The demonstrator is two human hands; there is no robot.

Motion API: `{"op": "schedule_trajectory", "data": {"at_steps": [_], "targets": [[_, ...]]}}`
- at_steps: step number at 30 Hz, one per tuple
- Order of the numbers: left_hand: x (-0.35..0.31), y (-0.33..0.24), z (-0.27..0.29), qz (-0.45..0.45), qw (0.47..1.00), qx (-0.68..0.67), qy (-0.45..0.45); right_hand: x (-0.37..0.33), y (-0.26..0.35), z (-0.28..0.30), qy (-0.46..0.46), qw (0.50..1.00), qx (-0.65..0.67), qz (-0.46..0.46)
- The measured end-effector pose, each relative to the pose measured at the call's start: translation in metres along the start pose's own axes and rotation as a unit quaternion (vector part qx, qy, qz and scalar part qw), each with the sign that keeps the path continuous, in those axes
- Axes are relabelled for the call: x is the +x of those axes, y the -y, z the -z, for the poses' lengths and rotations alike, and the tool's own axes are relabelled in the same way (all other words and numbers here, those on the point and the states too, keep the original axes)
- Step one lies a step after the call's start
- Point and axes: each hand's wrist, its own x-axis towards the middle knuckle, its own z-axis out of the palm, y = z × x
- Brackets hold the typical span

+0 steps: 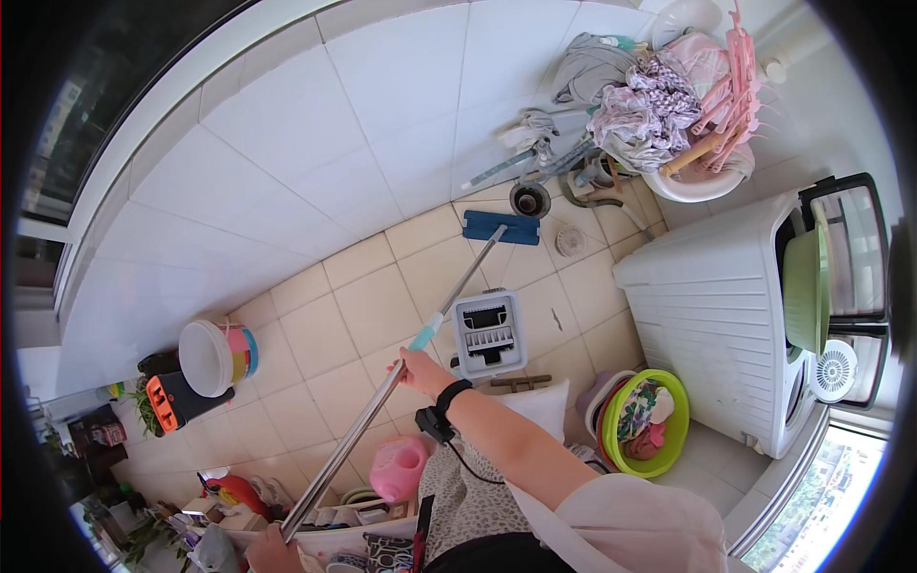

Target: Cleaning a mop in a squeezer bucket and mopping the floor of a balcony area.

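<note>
Silver-coloured, the mop pole (368, 412) sits in the curled fingers of the right hand (417, 372) at centre and left hand (270, 551) at seven o'clock, apparently spaced for leverage, the blue mop head (523, 230) on floor tiles (373, 301) near twelve.

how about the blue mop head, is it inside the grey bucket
No, the blue mop head rests on the tiles, apart from the grey bucket.

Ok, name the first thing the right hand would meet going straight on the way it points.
Beyond the mop pole it holds, the right hand would probably meet the white tiled wall; the hand's height above the floor tiles is unclear.
</note>
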Motion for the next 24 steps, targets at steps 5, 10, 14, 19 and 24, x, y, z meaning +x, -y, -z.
{"op": "schedule_trajectory", "data": {"at_steps": [5, 10, 14, 19, 24], "targets": [[0.083, -0.044, -0.080, 0.000, 0.996, 0.075, -0.041, -0.017, -0.030, -0.021, 0.034, 0.995, -0.082, -0.036], [0.110, -0.053, -0.070, 0.024, 0.999, 0.012, -0.032, -0.042, -0.014, -0.002, 0.148, 0.957, -0.249, 0.006], [0.074, -0.017, -0.054, 0.015, 0.996, -0.056, -0.060, -0.035, 0.032, 0.032, 0.091, 0.956, -0.278, -0.011], [0.013, 0.044, -0.026, 0.019, 0.992, -0.103, -0.073, -0.048, 0.074, 0.042, 0.021, 0.987, -0.087, 0.131], [0.010, 0.099, -0.044, 0.008, 0.997, 0.019, -0.080, -0.057, 0.075, 0.023, 0.070, 0.976, 0.005, 0.205]]}}
